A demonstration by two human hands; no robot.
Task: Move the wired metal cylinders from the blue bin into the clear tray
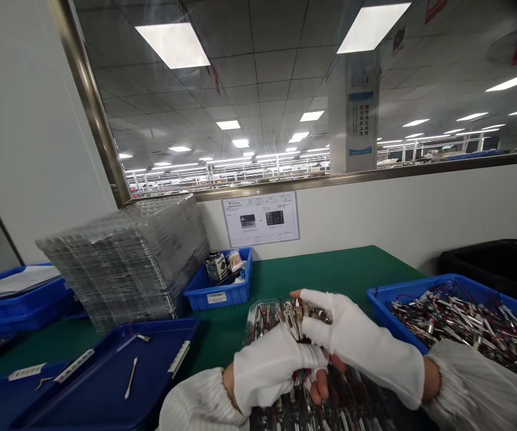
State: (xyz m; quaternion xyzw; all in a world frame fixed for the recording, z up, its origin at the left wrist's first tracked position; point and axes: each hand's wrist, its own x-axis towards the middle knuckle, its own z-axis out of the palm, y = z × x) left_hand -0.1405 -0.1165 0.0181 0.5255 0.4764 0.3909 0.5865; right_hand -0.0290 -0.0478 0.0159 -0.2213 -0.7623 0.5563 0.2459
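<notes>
My left hand (pixel 280 365), in a white fingerless glove, is closed around a bunch of thin metal parts with coloured wires (pixel 291 317). Their silvery ends stick up above the glove, while red and green wires show below it. My right hand (pixel 361 335), gloved the same way, curls over the bunch from the right, its fingertips against the metal ends. Part of its grip is hidden. Beneath both hands lies a clear plastic tray (pixel 255 311) with many similar wired parts in rows.
To the right, a blue bin (pixel 377 299) holds a heap of wired metal parts. Left are a dark blue tray (pixel 110 371) with a cotton swab (pixel 131 377) and a tall stack of clear trays (pixel 119 257). A small blue box (pixel 218 296) holds a bottle and swabs.
</notes>
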